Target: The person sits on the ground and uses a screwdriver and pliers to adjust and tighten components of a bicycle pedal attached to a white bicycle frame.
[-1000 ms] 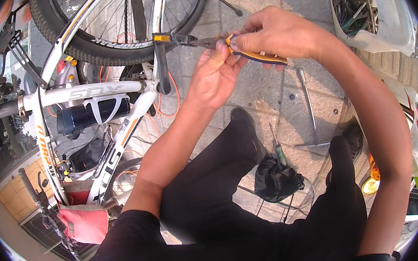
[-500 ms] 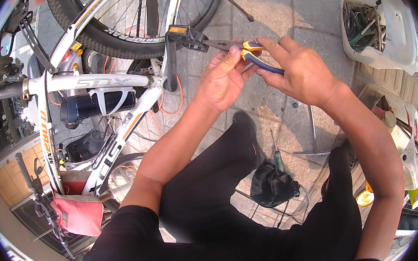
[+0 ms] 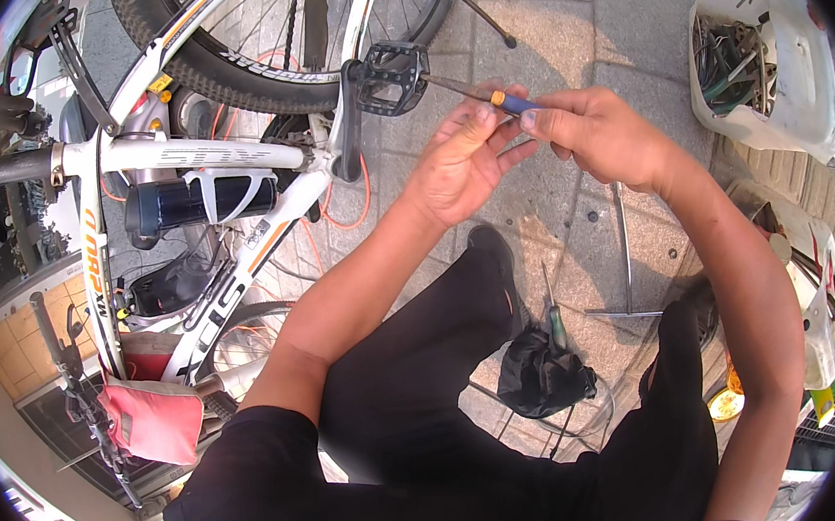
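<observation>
Above paving (image 3: 640, 41), the pedal (image 3: 392, 78) and pliers (image 3: 500, 100) have both rotated.

Near 1 o'clock, the right hand (image 3: 605, 138) hides most of the grips of the needle-nose pliers (image 3: 518, 104); whether the left hand (image 3: 457, 164) touches them cannot be told. The top edge cuts off the bicycle's rear wheel (image 3: 204, 79) at 11 o'clock and the white plastic tub (image 3: 777, 129) at 2. At 4, a black bag (image 3: 545, 378) obscures the green-handled screwdriver's (image 3: 557, 326) lower end.
</observation>
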A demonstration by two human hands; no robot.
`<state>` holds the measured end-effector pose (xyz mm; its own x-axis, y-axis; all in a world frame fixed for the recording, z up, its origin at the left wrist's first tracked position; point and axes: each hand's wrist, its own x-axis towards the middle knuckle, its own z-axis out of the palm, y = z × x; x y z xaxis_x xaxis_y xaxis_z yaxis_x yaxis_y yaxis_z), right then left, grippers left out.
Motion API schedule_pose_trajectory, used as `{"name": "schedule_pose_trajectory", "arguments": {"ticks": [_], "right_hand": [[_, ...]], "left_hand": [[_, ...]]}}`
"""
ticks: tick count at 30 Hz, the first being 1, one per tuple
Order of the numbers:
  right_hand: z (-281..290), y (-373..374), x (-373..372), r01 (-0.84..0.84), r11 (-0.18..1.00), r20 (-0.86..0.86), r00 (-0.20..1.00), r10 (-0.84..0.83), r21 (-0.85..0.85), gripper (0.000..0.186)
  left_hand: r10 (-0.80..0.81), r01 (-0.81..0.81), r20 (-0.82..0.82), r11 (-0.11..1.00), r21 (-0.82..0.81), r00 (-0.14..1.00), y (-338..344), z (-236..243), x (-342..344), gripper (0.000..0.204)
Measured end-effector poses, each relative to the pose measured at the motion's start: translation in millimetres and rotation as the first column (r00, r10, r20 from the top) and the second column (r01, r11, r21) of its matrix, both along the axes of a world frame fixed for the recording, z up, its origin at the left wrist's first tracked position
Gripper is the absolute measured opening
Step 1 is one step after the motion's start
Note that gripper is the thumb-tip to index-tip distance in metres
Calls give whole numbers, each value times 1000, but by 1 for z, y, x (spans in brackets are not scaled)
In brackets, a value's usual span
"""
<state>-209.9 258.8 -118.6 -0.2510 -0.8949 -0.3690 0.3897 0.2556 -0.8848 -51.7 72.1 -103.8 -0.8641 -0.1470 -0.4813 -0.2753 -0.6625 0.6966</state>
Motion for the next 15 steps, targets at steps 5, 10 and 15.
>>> {"name": "schedule_pose_trajectory", "arguments": {"ticks": [5,10,15], "right_hand": [[12,0,-7,-64,989,329,944,17,132,43],[-10,-2,-15,-159,987,636,765,101,34,51],[-4,1,-20,-149,988,483,868,114,35,48]], "left_hand": [[7,-6,-29,999,37,1000,4,-6,-7,37],[2,-1,-7,999,43,1000,6,-10,-12,30],[39,-39,4,998,-58,999,10,-17,-14,34]]}}
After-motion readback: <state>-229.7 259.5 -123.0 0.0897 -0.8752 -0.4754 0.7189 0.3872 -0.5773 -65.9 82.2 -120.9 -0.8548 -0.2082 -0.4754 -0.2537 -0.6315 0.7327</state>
